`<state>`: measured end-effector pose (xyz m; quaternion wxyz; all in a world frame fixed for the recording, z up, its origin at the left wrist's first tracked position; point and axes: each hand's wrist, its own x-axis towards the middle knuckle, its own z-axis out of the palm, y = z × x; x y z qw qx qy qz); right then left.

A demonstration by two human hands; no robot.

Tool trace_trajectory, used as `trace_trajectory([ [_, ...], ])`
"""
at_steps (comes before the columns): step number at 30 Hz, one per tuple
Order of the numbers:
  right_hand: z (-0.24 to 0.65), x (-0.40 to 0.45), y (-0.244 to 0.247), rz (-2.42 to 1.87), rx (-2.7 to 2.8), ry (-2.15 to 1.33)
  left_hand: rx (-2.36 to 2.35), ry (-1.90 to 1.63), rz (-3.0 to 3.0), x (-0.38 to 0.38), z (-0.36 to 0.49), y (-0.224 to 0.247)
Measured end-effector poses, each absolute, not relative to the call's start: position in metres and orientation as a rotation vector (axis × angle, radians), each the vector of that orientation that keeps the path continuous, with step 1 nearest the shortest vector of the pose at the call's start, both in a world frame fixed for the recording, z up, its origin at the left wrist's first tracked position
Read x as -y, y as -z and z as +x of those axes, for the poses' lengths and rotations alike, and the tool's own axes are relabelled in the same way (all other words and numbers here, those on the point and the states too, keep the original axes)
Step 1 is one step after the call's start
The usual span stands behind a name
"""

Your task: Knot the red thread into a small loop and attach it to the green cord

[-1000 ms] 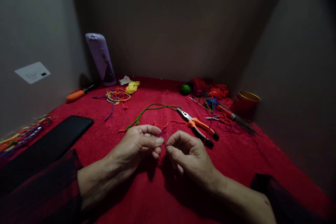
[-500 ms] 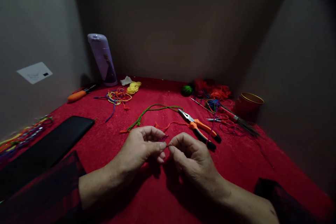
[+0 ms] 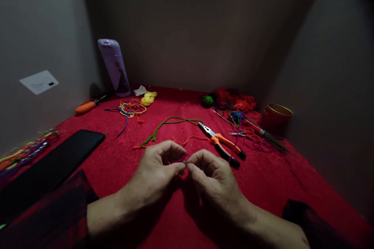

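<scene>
Both hands meet at the centre, fingertips touching. A thin magenta cord loops between them, mostly hidden behind the fingers. My left hand pinches it between thumb and fingers. On the other side, my right hand is closed in a pinch on the same cord, thumb against forefinger. Just beyond the hands lies a green cord bent in an arc, with a red-orange cord nearer. Long-nose pliers with orange and black handles rest right of it, jaws pointing away.
At left are a black phone-like slab, bundled colourful cords, an orange-handled tool, and a purple bottle. Tangled yarn lies near it. Farther right are a green yarn ball, scissors and a red cup.
My left hand's fingers have curled in closer to the right hand's fingertips. More of the magenta cord shows as a loop between them. The things on the table stay put.
</scene>
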<state>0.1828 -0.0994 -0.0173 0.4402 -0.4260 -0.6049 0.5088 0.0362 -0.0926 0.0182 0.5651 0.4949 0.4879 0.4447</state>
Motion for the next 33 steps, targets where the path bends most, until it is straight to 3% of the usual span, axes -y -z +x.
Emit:
trace_trajectory([
  [22, 0.1812, 0.1006, 0.0199, -1.069, 1.655, -1.044, -1.155, -1.041, 1.230, 0.0953, 0.0375, -0.0191],
  [33, 0.1837, 0.0965, 0.0214, -1.105, 1.503, -1.100, -1.160, -0.924, 1.078, 0.0888, 0.0326, -0.0175],
])
